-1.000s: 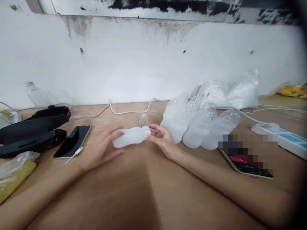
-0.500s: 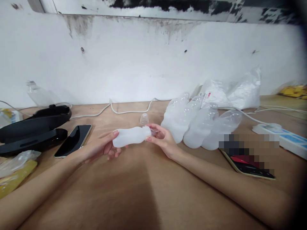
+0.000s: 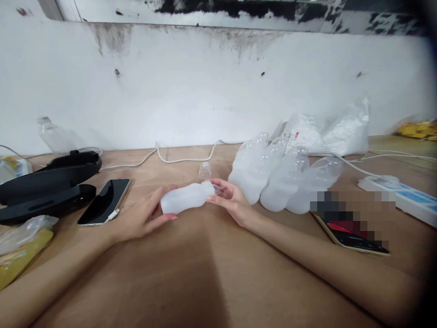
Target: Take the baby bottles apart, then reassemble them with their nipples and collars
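Note:
A frosted white baby bottle [image 3: 186, 198] lies sideways between my hands, just above the table, its clear teat pointing right. At its base, my left hand [image 3: 145, 212] has the thumb on the near side and fingers on the far side, closed around it. My right hand [image 3: 232, 200] pinches the bottle's collar end, partly hiding the teat. Just beyond the bottle, a clear dome cap [image 3: 205, 170] stands on the table. To the right, several capped baby bottles [image 3: 273, 182] lean together in a group.
On the left are a black phone [image 3: 105, 202], a black hinged case [image 3: 48, 182] and a yellow plastic packet [image 3: 27, 255]. A second phone [image 3: 355, 239] and a power strip [image 3: 406, 196] lie right. Behind the bottles sits a plastic bag [image 3: 327, 132]; a white cable [image 3: 184, 160] runs along the wall.
My left hand has shifted its hold on the bottle's base, from loosely spread, to thumb on top, to thumb at the near side. The bottle has tilted slightly; my right hand keeps its pinch.

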The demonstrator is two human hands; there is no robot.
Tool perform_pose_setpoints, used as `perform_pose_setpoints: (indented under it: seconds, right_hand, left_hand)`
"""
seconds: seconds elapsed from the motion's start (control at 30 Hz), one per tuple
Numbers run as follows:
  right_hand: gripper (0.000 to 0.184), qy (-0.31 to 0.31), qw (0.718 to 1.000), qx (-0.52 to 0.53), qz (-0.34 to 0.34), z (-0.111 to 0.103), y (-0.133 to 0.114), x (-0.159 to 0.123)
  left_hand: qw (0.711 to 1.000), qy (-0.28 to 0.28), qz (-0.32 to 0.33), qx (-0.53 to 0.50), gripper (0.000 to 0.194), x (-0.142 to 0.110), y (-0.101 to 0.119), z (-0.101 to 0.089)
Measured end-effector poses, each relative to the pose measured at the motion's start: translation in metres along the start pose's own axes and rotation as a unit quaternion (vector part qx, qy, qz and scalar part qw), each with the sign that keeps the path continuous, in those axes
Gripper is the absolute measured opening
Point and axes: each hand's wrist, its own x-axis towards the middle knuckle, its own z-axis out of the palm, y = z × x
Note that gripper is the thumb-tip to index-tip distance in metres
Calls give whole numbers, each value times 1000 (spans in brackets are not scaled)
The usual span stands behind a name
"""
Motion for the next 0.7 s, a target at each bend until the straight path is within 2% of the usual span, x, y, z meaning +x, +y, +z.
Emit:
perform_pose_setpoints:
  seconds: [0.23, 0.33, 0.4, 0.5, 0.57, 0.63, 0.7]
  right_hand:
    - [37, 0, 1000, -2, 0, -2, 3, 2]
    - [42, 3, 1000, 10, -17, 1, 4, 3]
    - [48, -12, 999, 3, -49, 4, 3, 7]
    - [47, -19, 989, -95, -114, 9, -1, 19]
    - [47, 22, 952, -259, -160, 11, -1, 32]
    - [53, 77, 871, -459, -159, 13, 2, 46]
    - [58, 108, 796, -586, -108, 14, 9, 58]
  left_hand:
    - [999, 32, -32, -20, 55, -2, 8, 6]
    - [991, 73, -75, -88, 48, 0, 12, 13]
    - [965, 125, -97, -210, 41, 2, 15, 19]
    - [877, 188, -104, -430, 29, 6, 18, 24]
    - [827, 189, -115, -516, 23, 8, 19, 24]
    - [803, 167, -133, -556, 21, 8, 21, 24]
    - [788, 143, -144, -581, 22, 8, 21, 24]
